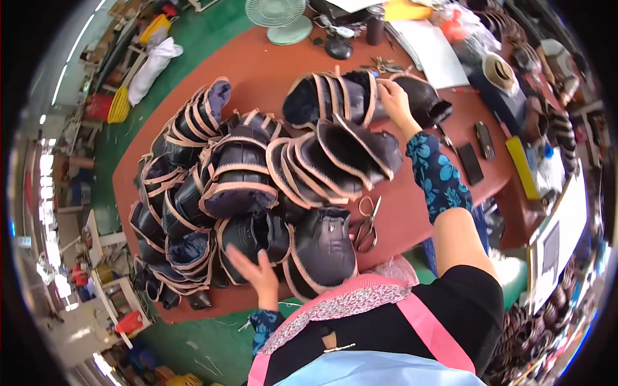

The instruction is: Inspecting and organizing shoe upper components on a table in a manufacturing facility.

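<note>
Many dark shoe uppers with pink-tan trim lie stacked in rows on a reddish-brown table (270,64). My left hand (257,273) is spread with fingers apart over the near stack of uppers (251,235), next to a dark grey upper (325,248) at the table's front edge. My right hand (394,100), arm stretched out in a blue flowered sleeve, grips the far row of uppers (335,96) at its right end, beside a black upper (425,100).
Scissors (368,222) lie on the table right of the grey upper. A green fan (280,19), a dark cup (375,29), papers (428,48) and dark flat objects (470,161) sit at the far and right sides. Green floor surrounds the table.
</note>
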A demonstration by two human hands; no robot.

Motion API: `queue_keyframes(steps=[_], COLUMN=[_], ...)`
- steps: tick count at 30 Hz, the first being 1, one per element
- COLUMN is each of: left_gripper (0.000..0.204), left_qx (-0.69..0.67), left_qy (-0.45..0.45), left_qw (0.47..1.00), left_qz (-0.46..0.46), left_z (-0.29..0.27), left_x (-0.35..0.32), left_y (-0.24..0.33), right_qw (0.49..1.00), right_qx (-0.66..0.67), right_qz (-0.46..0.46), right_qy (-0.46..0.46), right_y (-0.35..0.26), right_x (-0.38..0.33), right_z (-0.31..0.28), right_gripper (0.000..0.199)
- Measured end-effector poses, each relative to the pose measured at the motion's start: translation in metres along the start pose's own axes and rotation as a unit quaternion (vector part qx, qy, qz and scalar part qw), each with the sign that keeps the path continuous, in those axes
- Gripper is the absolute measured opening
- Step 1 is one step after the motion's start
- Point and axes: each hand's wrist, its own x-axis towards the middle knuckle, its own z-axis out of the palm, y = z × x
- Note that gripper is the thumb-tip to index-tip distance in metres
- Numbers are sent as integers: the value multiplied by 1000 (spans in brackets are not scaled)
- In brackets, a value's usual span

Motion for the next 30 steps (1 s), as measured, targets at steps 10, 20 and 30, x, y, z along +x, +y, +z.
queue_keyframes(steps=[10, 20, 30], left_gripper=[92, 100, 99], left_qx=[106, 141, 146], left_qy=[-90, -134, -137], left_qw=[989, 981, 980], left_qz=[39, 18, -5], left_z=[124, 146, 156], left_x=[52, 49, 44], left_y=[78, 53, 50], right_qw=[932, 918, 938], right_qx=[-337, -378, -325], right_qz=[1, -35, -120], right_qy=[-136, -115, -3], right_y=[77, 119, 133], right_x=[171, 190, 184], right_z=[138, 170, 177], right_gripper=[76, 74, 62])
